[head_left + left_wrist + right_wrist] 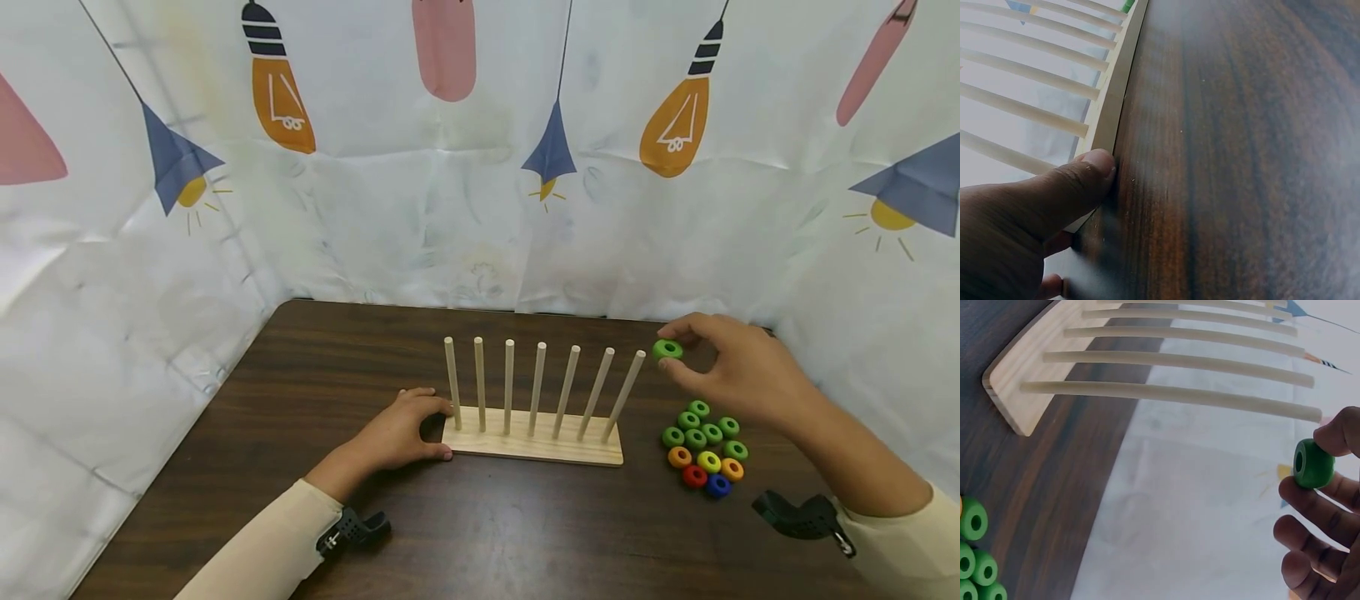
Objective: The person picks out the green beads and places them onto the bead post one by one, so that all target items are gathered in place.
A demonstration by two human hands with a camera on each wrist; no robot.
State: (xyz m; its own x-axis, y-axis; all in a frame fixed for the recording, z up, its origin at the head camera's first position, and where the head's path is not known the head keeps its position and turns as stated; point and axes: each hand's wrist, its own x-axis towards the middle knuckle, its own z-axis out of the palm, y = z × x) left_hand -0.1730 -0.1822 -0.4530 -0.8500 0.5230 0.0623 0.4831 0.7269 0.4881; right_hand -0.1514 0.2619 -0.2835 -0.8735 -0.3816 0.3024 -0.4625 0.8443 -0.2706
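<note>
A wooden peg rack (525, 448) with a row of several upright bare pegs stands on the table. My left hand (401, 429) grips the left end of its base, the thumb (1088, 172) pressing the front edge. Between thumb and fingertips, my right hand (738, 367) pinches a green ring bead (667, 349). In the right wrist view, the held green bead (1314, 464) is apart from the tip of the nearest peg (1210, 397), with its hole facing sideways. Right of the rack lies a cluster of loose beads, among them green ones (695, 438).
Below the green beads lie orange (679, 457), yellow (708, 462), red (694, 477) and blue (718, 486) ones. Everything sits on a dark wood-grain table (480, 525). A white printed cloth (465, 225) hangs behind the table and along its sides.
</note>
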